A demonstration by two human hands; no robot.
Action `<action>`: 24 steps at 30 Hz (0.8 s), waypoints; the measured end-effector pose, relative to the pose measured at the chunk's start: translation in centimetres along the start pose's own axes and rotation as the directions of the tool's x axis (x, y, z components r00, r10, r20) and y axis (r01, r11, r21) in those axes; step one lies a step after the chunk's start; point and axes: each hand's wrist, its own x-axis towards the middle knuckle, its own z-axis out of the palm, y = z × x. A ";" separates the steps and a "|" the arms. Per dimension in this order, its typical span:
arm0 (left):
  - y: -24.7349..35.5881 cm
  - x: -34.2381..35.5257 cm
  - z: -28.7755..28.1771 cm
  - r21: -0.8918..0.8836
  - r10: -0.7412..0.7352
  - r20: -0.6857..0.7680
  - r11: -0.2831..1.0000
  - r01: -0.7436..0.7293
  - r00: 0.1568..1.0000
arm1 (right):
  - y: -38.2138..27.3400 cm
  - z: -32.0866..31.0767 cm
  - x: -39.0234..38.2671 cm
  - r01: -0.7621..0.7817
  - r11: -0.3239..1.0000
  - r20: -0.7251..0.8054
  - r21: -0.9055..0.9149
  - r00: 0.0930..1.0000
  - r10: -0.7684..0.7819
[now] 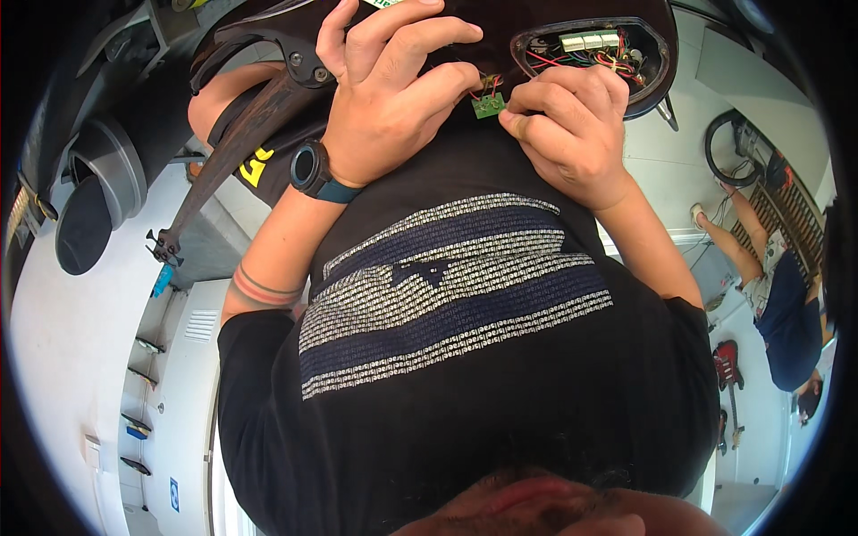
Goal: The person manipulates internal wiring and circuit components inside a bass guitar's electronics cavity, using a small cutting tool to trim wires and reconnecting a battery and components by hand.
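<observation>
Seen from above, a person in a black T-shirt with a grey, white and navy patterned chest band (447,295) works with both hands close together but apart. Between them, in front of the chest, is a small green circuit board (488,106) with thin red wires (489,84) running up from it. The right hand (572,134) pinches the board's right edge between thumb and forefinger. The left hand (384,98), below which a black round-faced smartwatch (310,170) is strapped to the wrist, has its outer fingers spread; its thumb and forefinger end beside the wires, and whether they grip them cannot be told. Just beyond is a glossy dark body (506,16) with an open, black-rimmed cavity (663,55) full of tangled wires and a white rectangular part (590,41). At far right are another person (791,313) and a red electric guitar (727,364).
</observation>
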 end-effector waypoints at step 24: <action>0.1 0.1 0.1 -0.006 0.001 -0.034 1.000 -0.001 0.999 | 0.0 -0.5 0.6 -0.060 0.998 0.027 0.019 0.998 0.059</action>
